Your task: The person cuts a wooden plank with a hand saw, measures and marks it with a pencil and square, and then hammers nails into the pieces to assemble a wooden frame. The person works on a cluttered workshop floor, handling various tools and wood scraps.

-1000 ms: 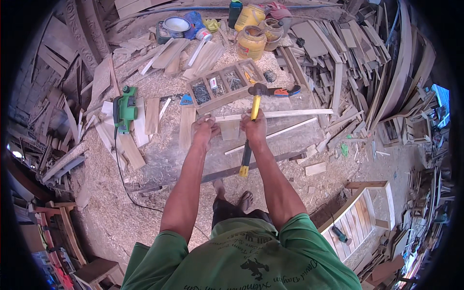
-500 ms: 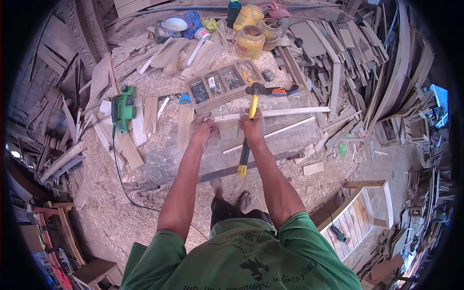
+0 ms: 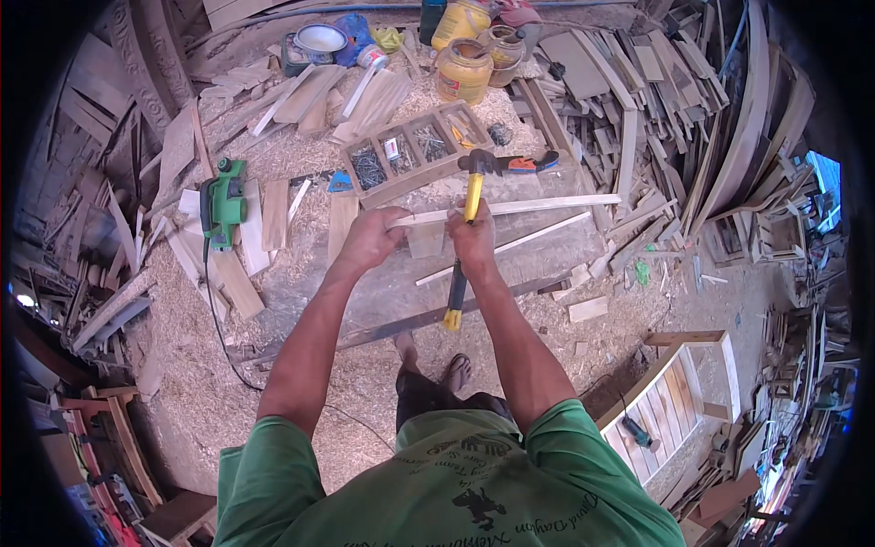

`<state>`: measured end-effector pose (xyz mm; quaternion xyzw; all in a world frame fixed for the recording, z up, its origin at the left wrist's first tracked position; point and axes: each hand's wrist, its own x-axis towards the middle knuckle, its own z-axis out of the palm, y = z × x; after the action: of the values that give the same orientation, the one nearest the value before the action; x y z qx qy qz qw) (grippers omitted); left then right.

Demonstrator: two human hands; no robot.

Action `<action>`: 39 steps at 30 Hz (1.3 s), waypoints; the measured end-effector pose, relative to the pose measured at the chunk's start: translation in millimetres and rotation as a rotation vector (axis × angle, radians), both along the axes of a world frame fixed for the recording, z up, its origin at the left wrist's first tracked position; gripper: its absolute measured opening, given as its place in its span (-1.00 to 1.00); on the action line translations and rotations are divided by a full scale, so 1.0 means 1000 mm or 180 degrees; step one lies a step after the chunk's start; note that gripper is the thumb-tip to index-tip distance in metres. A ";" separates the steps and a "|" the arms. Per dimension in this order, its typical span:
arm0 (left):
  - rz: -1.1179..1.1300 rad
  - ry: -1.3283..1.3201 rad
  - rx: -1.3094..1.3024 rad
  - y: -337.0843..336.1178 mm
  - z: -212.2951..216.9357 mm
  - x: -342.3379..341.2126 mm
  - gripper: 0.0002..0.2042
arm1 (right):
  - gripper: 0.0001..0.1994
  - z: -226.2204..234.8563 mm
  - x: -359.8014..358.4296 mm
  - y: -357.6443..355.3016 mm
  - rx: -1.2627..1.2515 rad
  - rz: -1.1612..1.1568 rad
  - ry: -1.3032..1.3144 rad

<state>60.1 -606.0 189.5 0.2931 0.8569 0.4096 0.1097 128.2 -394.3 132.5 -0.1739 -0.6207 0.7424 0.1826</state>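
My left hand (image 3: 370, 239) is closed, thumb and fingers pinching the left end of a long pale wood strip (image 3: 547, 204). The strip runs to the right over the workbench (image 3: 365, 305). My right hand (image 3: 472, 244) is wrapped round the handle of a hammer (image 3: 474, 193), with its dark head pointing away from me and its yellow butt toward me. The strip passes at the fingers of that hand; whether they grip it too, I cannot tell. A thinner strip (image 3: 538, 239) lies on the bench just beyond my right forearm.
A divided wooden tray (image 3: 383, 195) of nails stands beyond my hands, near an orange-and-black handled tool (image 3: 533, 164). At the left lies a corded green planer (image 3: 228, 208). Yellow jars (image 3: 463, 77) stand at the back. Wood offcuts (image 3: 583, 68) are piled right; a slatted wooden frame (image 3: 674, 387) sits lower right.
My left hand has turned and shifted slightly left along the strip's end, its elbow swinging outward. My right hand still grips the hammer, almost in the same place.
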 end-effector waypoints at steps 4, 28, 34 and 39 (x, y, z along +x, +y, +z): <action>0.0169 -0.0372 0.0127 0.001 0.000 0.004 -0.69 | -0.79 0.022 0.017 0.000 0.0175 0.0190 -0.0265; 0.0297 0.0471 -0.0013 0.000 -0.024 0.012 -0.68 | -0.37 0.213 0.100 -0.027 0.3228 0.0480 0.0068; 0.0270 0.0706 0.0154 0.000 -0.030 0.012 -0.66 | -0.32 0.194 0.101 -0.020 0.2469 -0.0365 0.1330; 0.0275 0.0538 -0.0034 0.001 -0.018 0.011 -0.66 | -0.31 0.160 0.095 -0.031 0.3479 0.0885 -0.0475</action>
<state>71.2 -605.2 171.6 0.2889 0.8771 0.3831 0.0208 223.4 -425.3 292.8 -0.0227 -0.9429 0.3160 0.1023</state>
